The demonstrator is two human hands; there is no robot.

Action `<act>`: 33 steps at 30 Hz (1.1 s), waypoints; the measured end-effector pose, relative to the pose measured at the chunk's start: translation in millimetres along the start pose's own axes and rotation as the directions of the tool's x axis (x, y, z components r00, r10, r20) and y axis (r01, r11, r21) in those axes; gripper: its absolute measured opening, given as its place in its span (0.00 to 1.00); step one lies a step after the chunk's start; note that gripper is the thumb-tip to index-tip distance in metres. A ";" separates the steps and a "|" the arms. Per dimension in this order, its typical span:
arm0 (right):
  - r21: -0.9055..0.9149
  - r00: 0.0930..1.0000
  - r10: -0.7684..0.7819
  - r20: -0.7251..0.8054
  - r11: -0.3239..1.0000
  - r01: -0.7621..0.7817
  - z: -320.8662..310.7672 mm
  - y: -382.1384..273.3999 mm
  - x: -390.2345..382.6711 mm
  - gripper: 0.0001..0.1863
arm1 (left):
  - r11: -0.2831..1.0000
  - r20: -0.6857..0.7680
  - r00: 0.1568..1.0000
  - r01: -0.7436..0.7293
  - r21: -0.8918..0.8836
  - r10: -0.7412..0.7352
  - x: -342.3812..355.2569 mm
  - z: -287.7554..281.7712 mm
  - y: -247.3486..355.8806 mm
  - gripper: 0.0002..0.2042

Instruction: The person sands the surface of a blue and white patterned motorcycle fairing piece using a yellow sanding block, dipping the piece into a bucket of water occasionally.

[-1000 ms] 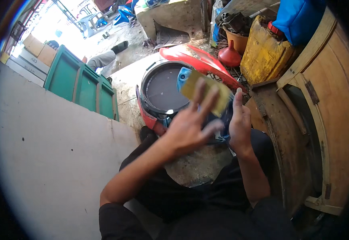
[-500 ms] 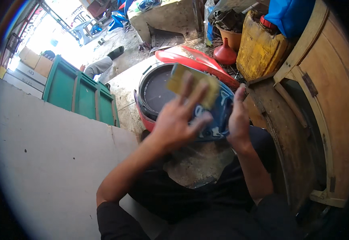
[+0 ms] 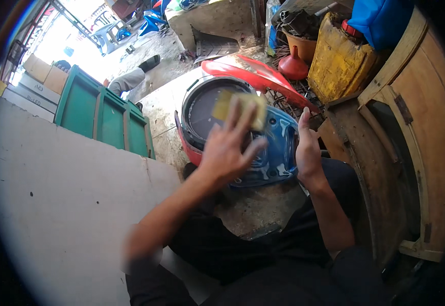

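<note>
Between my knees is a glossy blue curved plastic panel (image 3: pixel 278 137) with pale markings. My right hand (image 3: pixel 310 155) grips it along its right edge, thumb pointing up. My left hand (image 3: pixel 230 145) holds a flat yellow pad (image 3: pixel 224 103), its fingers laid over the pad near the panel's upper left side. Motion smears the pad and these fingers, so whether the pad touches the panel I cannot tell. Behind the pad stands a round black-rimmed basin (image 3: pixel 194 115) with dark liquid in it.
Red curved plastic panels (image 3: pixel 227 71) lie behind the basin. A red funnel (image 3: pixel 293 66) and a grimy yellow jerrycan (image 3: pixel 337 61) stand at the back right. A wooden frame (image 3: pixel 416 102) bounds my right side; a white slab (image 3: pixel 79 204) and green panelled board (image 3: pixel 105 115) are left.
The yellow pad and my left hand have shifted slightly left and down. The blue panel has tipped, showing more of its face, with my right hand still at its edge.
</note>
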State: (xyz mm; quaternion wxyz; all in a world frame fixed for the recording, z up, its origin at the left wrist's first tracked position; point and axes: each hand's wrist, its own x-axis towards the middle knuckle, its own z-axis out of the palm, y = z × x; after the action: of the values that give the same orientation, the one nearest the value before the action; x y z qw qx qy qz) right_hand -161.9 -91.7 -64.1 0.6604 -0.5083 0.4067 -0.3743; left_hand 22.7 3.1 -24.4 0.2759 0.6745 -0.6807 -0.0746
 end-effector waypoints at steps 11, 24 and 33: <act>0.185 0.993 0.043 -0.114 0.983 -0.022 25.8 -30.4 -11.0 0.38 | 0.954 0.106 0.949 -0.292 -0.067 0.298 -18.8 4.2 27.7 0.31; 0.140 0.994 -0.080 -0.081 0.986 0.091 6.9 -8.0 -7.7 0.32 | 0.988 0.042 0.994 0.107 -0.110 -0.103 1.0 -9.5 29.6 0.31; 0.183 0.971 -0.095 -0.221 0.974 0.137 18.8 -20.5 -14.5 0.33 | 0.982 -0.022 0.982 -0.189 0.027 0.190 -6.1 -0.7 31.0 0.31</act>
State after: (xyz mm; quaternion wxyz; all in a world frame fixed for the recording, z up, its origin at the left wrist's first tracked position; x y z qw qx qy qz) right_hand -152.0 -75.8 -39.0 0.6372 -0.4211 0.4049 -0.5026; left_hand -4.5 11.6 -10.7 0.2818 0.6109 -0.7392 -0.0312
